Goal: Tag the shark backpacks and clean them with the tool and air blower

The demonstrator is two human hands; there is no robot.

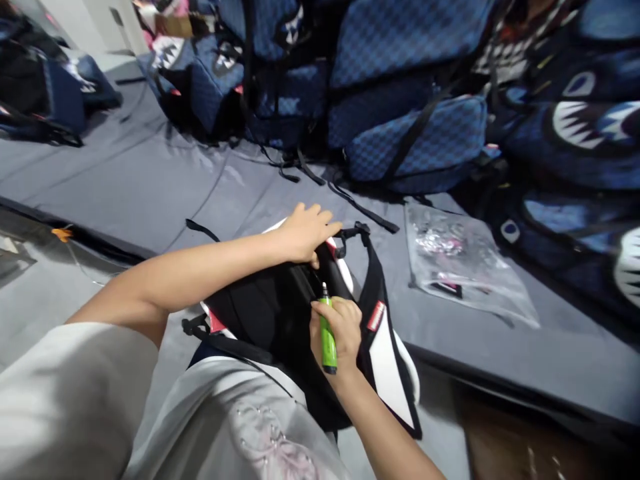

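A black and white backpack (260,307) with red trim lies against my lap and the edge of the grey-covered table. My left hand (307,233) rests over its top edge, fingers spread, the thumb bent down toward the dark fabric. In my right hand (343,327) is a green marker (327,340), uncapped, with its pale tip pointing up and away from me toward the bag. Whether the tip touches the fabric I cannot tell. The bag's strap (377,287), with a red label, hangs to the right of my right hand.
Blue checkered backpacks (415,140) are stacked along the far side of the table (150,180). Shark-face bags (575,160) pile up at the right. A clear plastic bag (465,260) with small items lies right of my hands. More dark bags (55,93) stand far left.
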